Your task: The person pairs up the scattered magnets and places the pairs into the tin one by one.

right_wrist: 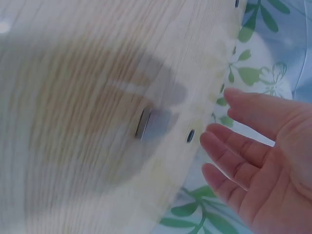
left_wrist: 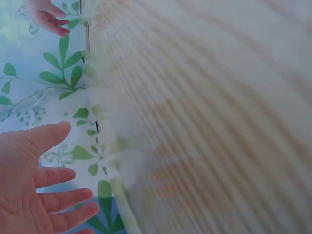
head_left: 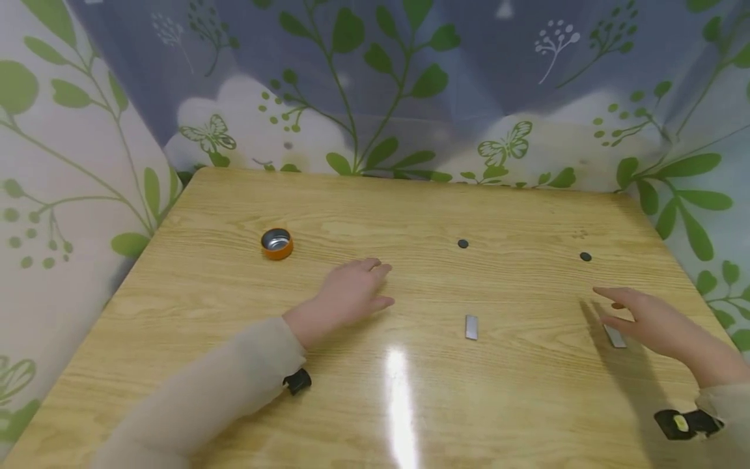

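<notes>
Right hand: the right hand (head_left: 659,326) is empty, thumb and fingers apart, poised above the table; clear of any object in its wrist view.
Left hand: the left hand (head_left: 351,293) is empty too, fingers spread; whether it touches the table, cannot tell.
Right bar: flat grey rectangular bar (head_left: 615,337), material unclear, on the wood-grain table (head_left: 375,208). Lies below the right hand, partly hidden by the thumb in the head view; not gripped.
Handling, right bar: thin and flat, so probably best pinched low across its long edges, thumb against fingertips; a grip from high up would likely slip.
Left bar: similar flat grey rectangular bar (head_left: 471,327), between the hands, right of the left fingertips and a bit nearer the person. Untouched.
Handling, left bar: same low pinch should suit; left hand looks better placed for it.
Right disc: small dark round disc (head_left: 585,256), beyond the right fingertips, apart from them.
Left disc: matching small dark round disc (head_left: 463,243), right of the left hand and farther out.
Handling, discs: very low, so nails or fingertip edges would probably be needed.
Bowl: small round orange bowl (head_left: 278,253), shiny silver inside, left of the left hand and farther off; knock risk seems low.
</notes>
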A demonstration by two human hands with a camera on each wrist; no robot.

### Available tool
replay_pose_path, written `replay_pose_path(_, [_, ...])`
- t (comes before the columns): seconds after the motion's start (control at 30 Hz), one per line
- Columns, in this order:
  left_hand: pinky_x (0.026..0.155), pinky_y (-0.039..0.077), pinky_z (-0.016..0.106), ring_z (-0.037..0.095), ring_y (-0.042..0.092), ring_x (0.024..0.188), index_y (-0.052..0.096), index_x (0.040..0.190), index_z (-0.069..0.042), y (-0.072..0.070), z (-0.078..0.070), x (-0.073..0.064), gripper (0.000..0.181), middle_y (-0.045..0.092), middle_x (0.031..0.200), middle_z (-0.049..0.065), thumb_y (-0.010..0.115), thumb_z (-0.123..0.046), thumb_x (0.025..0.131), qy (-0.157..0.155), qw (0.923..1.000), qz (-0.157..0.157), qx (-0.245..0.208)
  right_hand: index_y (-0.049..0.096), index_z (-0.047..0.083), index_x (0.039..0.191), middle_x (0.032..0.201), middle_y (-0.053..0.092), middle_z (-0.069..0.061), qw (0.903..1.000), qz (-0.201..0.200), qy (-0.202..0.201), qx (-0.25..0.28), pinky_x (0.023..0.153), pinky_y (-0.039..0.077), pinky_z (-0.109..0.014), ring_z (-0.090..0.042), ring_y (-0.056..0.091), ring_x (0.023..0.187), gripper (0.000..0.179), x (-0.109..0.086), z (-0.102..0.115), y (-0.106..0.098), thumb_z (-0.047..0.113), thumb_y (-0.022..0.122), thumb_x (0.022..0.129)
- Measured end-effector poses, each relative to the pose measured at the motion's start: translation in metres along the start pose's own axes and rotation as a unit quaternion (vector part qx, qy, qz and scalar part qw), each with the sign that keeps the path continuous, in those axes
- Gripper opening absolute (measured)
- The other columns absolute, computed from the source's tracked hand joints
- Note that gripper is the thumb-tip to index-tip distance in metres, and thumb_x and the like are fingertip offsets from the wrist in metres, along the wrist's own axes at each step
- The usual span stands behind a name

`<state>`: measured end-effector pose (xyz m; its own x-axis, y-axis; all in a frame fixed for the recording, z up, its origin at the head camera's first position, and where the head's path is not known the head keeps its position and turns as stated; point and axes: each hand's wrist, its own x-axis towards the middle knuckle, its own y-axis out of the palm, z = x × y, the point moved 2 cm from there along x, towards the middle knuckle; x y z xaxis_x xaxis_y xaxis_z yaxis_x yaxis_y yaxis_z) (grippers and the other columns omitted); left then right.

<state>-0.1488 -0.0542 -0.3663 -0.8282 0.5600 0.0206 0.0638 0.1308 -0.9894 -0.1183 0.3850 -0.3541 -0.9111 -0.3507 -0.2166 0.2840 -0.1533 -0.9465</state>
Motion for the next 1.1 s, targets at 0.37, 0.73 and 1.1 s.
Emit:
replay_pose_path(0.37, [0.083,0.05,0.035,0.023,0.055,0.111,0.053,0.131,-0.01,0.002,-0.028,0.013,0.056,0.055,0.128,0.007,0.062,-0.043,0.088,0.008,0.9977,0.054,-0.04,0.036,-0.02,0.128,0.112,0.041,-0.041,0.9948,0.071,0.053,0.05,0.065,0.051,-0.043,-0.036,0.06,0.082,0.08,-0.014,-0.028,0.01,0.025,0.076,0.076])
replay_pose_path(0.73, [0.081,0.049,0.029,0.014,0.055,0.109,0.053,0.133,-0.018,0.012,-0.073,0.035,0.055,0.056,0.125,0.0,0.064,-0.044,0.086,0.02,0.9904,0.123,-0.06,0.046,-0.017,0.117,0.098,0.05,-0.033,0.9905,0.085,0.036,0.102,0.065,0.053,-0.04,-0.037,0.063,0.081,0.056,-0.013,-0.04,0.021,-0.002,0.075,0.071])
replay_pose_path(1.1, [0.078,0.051,0.033,0.014,0.05,0.117,0.052,0.134,-0.025,0.028,-0.103,0.054,0.059,0.052,0.13,-0.004,0.066,-0.049,0.082,0.009,0.9878,0.15,-0.041,0.051,-0.012,0.113,0.092,0.057,-0.017,0.9924,0.066,0.049,0.092,0.065,0.052,-0.042,-0.032,0.063,0.078,0.05,-0.013,-0.037,0.02,0.004,0.076,0.073])
